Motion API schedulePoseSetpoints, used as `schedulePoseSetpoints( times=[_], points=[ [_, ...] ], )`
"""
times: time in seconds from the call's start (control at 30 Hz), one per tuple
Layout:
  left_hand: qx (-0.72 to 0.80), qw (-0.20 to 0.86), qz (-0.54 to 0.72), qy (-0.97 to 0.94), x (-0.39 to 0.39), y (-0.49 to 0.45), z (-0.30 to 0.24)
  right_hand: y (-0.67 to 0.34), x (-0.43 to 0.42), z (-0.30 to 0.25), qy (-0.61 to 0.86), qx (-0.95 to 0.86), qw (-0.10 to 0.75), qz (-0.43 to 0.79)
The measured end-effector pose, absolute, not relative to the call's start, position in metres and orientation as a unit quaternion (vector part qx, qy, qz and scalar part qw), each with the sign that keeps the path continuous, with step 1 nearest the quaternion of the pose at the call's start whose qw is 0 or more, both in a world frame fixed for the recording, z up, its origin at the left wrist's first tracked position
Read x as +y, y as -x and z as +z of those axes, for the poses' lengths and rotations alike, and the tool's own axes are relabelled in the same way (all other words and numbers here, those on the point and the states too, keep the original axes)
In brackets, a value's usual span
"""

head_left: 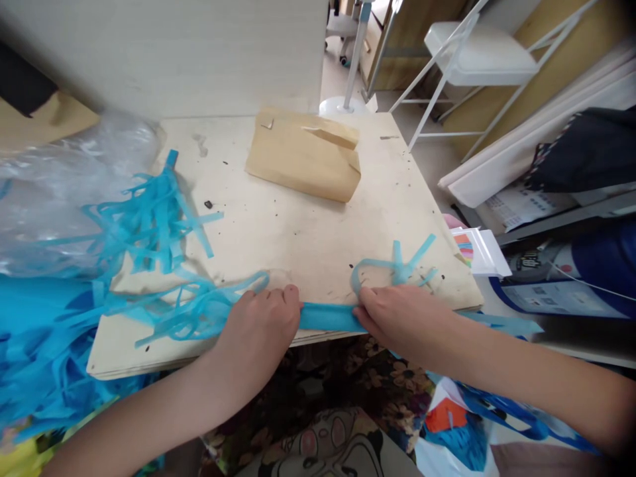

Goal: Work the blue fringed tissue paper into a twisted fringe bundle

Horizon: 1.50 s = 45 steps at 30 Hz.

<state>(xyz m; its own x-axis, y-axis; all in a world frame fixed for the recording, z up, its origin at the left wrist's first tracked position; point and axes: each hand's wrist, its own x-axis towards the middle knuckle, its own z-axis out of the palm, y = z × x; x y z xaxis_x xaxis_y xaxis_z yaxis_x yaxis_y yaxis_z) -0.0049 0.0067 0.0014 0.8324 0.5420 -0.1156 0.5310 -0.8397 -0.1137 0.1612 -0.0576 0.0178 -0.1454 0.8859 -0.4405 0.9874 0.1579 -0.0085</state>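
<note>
A blue tissue paper tassel (pixel 328 317) is stretched flat along the near edge of the wooden board. My left hand (pixel 271 311) closes round its left part, and my right hand (pixel 385 315) grips it on the right. Thin cut strips (pixel 193 311) fan out to the left of my left hand. More strips (pixel 397 265) curl up beyond my right hand, and some trail past it to the right. A finished-looking blue tassel (pixel 159 212) with a rolled top lies on the board's left side.
On the board (pixel 308 245) a brown paper bag (pixel 303 156) lies toward the back. Clear plastic (pixel 64 199) and a heap of blue paper (pixel 44 338) are at left. A white folding chair (pixel 481 56) stands back right; a white packet (pixel 479 252) sits beside the board.
</note>
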Motion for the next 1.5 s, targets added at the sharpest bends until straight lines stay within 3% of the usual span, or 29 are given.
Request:
schedulePoseSetpoints(
  times=[0.33,0.6,0.77,1.0,1.5],
  points=[
    [-0.284,0.053,0.089,0.953,0.005,0.004,0.003,-0.163,-0.056,0.019,-0.632,0.738,0.163,-0.172],
    [-0.302,0.117,0.016,0.946,-0.004,0.003,0.006,-0.148,-0.038,0.041,-0.631,0.724,0.231,-0.154],
    [-0.308,0.156,-0.077,0.936,-0.010,0.005,0.004,-0.117,-0.047,0.035,-0.630,0.761,0.152,-0.004],
    [-0.312,0.153,-0.113,0.931,-0.012,0.008,-0.004,-0.102,-0.083,0.004,-0.672,0.732,0.061,0.095],
    [-0.322,0.140,-0.135,0.927,-0.009,0.012,-0.008,-0.064,-0.098,-0.020,-0.777,0.615,0.045,0.127]
  ],
)
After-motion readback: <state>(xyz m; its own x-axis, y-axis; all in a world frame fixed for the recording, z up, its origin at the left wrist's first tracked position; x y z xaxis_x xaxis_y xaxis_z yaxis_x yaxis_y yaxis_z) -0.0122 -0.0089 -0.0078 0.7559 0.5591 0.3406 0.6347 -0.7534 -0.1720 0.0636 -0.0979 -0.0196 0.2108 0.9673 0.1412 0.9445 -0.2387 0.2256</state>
